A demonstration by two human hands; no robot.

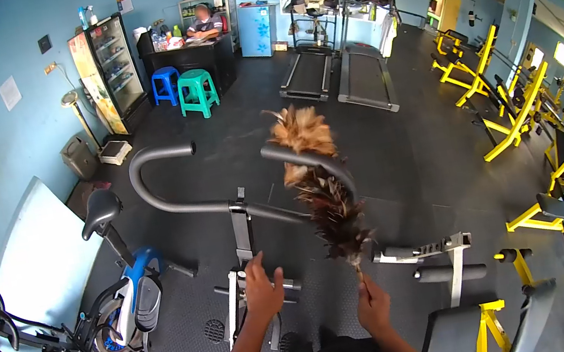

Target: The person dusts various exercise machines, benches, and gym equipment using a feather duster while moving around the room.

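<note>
Evidently I'm mid-dusting: my right hand (373,304) is closed round the feather duster's (336,212) handle, its feathers crossing the bent handlebar's (269,209) right side. My left hand (263,291) hangs spread, gripping nothing. Next, I judge, calls for light strokes following the curve.

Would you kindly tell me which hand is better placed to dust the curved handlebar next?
Probably the right hand: it grips the feather duster at the handlebar; the left hand looks empty.
</note>
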